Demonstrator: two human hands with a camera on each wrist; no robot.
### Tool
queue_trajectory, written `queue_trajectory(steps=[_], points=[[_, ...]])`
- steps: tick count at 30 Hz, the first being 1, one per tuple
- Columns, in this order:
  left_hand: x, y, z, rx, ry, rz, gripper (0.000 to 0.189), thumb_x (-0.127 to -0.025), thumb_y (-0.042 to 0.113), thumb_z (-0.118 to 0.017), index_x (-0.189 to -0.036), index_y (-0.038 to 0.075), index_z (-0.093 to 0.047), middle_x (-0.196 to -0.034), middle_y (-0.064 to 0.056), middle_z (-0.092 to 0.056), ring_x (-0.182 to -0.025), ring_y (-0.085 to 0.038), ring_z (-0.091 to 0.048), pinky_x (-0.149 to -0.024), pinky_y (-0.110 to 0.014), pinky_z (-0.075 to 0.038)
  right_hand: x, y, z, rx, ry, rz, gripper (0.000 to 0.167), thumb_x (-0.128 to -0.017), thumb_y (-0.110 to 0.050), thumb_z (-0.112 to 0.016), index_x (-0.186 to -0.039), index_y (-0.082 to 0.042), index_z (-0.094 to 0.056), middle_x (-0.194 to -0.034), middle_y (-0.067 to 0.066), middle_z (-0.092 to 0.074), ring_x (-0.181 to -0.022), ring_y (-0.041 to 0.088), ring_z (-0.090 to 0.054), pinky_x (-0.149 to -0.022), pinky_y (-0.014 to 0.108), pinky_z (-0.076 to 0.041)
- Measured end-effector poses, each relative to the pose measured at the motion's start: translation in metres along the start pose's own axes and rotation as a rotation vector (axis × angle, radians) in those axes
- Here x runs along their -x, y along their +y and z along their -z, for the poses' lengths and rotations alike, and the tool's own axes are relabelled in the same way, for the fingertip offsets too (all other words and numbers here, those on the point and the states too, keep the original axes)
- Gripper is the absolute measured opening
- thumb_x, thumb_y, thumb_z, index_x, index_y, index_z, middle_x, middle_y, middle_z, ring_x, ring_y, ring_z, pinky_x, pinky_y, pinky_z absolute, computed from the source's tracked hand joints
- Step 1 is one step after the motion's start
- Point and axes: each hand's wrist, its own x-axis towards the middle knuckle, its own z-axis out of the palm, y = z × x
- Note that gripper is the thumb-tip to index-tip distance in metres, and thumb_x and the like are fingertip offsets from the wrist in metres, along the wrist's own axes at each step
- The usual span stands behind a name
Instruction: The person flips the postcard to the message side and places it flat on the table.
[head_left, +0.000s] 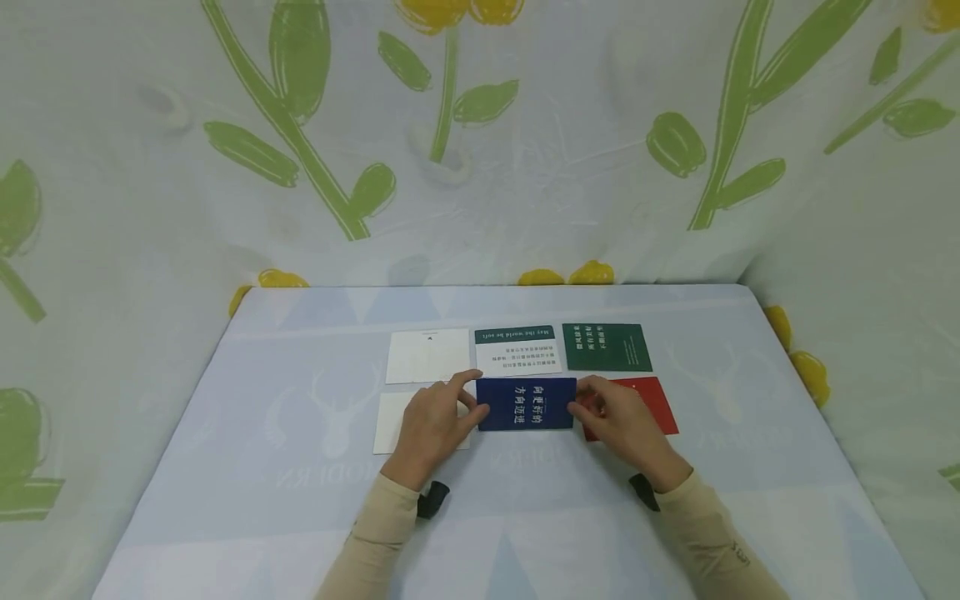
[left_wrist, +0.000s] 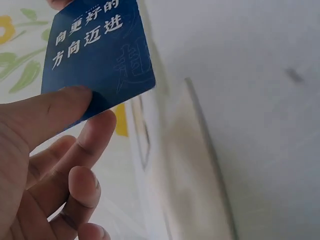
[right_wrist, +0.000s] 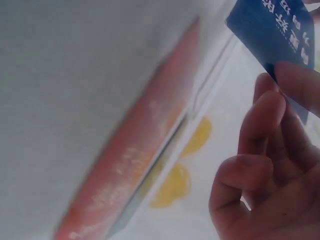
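Note:
A dark blue card (head_left: 527, 404) with white Chinese characters is held between both hands in the head view. My left hand (head_left: 433, 423) pinches its left end between thumb and index finger; the left wrist view shows the thumb (left_wrist: 65, 102) flat on the printed face and the other fingers curled below. My right hand (head_left: 624, 419) pinches the opposite end, its thumb (right_wrist: 300, 82) on the card's face in the right wrist view. Under the right hand lies a red card (head_left: 654, 404), partly covered. A white card (head_left: 390, 421) lies partly behind the left hand.
Behind the blue card a row lies on the pale patterned tablecloth (head_left: 247, 467): a white card (head_left: 427, 356), a white card with a green band (head_left: 517, 352) and a dark green card (head_left: 607, 347). A floral cloth (head_left: 540, 192) rises at the table's back edge.

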Motion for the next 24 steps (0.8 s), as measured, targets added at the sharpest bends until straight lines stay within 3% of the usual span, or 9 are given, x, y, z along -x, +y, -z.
queue_trajectory(steps=[12, 24], points=[[-0.003, 0.006, 0.013, 0.002, 0.157, -0.084, 0.020, -0.083, 0.025, -0.086, -0.094, 0.013, -0.074, -0.076, 0.005, -0.072, -0.058, -0.009, -0.049, -0.052, -0.023, -0.038, -0.002, -0.007, 0.007, 0.002, 0.137, 0.117, 0.026, -0.086, -0.012, -0.082, -0.108, -0.009, -0.068, -0.091, 0.000, -0.067, -0.076, 0.014, -0.056, -0.065, 0.028, -0.051], [-0.005, 0.001, 0.015, 0.099, 0.234, -0.132, 0.016, -0.082, 0.018, -0.086, -0.096, 0.021, -0.077, -0.090, 0.010, -0.074, -0.068, -0.013, -0.057, -0.058, -0.025, -0.045, -0.001, -0.003, 0.007, -0.009, 0.218, 0.242, 0.027, -0.084, -0.008, -0.083, -0.105, -0.018, -0.071, -0.092, -0.009, -0.063, -0.076, 0.007, -0.055, -0.062, 0.026, -0.051]])
